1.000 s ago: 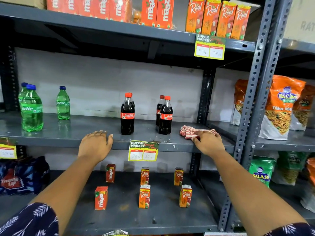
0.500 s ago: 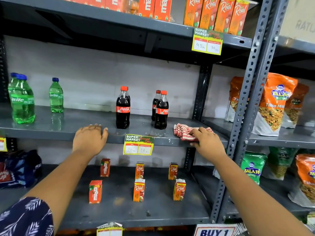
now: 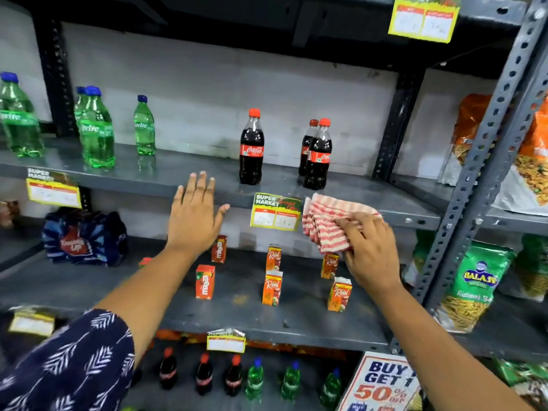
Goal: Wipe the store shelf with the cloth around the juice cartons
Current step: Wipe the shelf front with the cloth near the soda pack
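Observation:
Several small juice cartons stand apart on the grey lower shelf (image 3: 237, 317): red Maaza cartons (image 3: 205, 281) on the left, orange Real cartons (image 3: 272, 287) in the middle and right. My right hand (image 3: 369, 252) is shut on a red-and-white striped cloth (image 3: 324, 223), held in the air just off the front edge of the cola shelf (image 3: 166, 180), above the right-hand cartons. My left hand (image 3: 194, 215) hangs open with fingers spread, in front of that same shelf edge and clear of it.
Cola bottles (image 3: 251, 148) and green Sprite bottles (image 3: 96, 130) stand on the upper shelf. A yellow price tag (image 3: 275, 215) hangs from its edge beside the cloth. Snack bags (image 3: 474, 286) fill the right bay behind a grey upright post (image 3: 474, 179). More bottles stand on the bottom shelf.
My right hand has lifted the cloth off the cola shelf and drawn it forward and down. My left hand has come off the shelf edge. The view has tilted down.

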### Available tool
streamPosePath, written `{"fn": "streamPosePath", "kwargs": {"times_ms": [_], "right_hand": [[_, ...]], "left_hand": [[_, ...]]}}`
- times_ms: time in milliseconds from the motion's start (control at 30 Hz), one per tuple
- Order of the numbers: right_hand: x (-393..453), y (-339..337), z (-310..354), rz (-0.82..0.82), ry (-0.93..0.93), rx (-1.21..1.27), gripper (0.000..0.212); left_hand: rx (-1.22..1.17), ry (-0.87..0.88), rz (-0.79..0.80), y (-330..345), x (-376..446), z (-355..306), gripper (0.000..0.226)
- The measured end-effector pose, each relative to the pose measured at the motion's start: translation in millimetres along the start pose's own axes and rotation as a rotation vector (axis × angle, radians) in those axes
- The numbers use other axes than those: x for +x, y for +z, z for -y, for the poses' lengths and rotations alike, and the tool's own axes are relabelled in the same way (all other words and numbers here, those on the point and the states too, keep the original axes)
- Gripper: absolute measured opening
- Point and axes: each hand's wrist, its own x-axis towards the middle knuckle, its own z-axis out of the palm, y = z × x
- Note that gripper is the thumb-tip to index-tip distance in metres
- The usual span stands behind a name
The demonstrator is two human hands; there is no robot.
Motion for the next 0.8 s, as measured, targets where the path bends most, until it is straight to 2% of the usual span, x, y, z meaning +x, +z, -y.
{"fn": "streamPosePath", "kwargs": {"times_ms": [100,200,333,433,567,733,800], "right_hand": [[-4,14,36,-0.021,-0.143,0.06,0.044],[0,32,84,0.054,-0.22,0.176,0.04],[17,53,146,0.184,-0.222,0.28,0.048],[36,66,192,0.239,-0.233,0.368,0.045],[64,91,254,0.395,-0.178,0.564,0.058],[99,131,343,0.504,-0.155,0.614,0.067],[113,151,384,0.549,-0.146,0.64,0.066]], "left_hand": [[0.039,0.001,0.031,2,-33,11,0.068],[0.117,0.005,0.112,4,-65,40,0.071],[0.195,-0.035,0.225,0,-89,82,0.07],[0.245,-0.093,0.272,0,-103,125,0.069],[0.274,-0.183,0.324,-3,-111,186,0.069],[0.261,-0.256,0.385,4,-122,270,0.089],[0.261,-0.286,0.397,13,-127,308,0.086]]}}
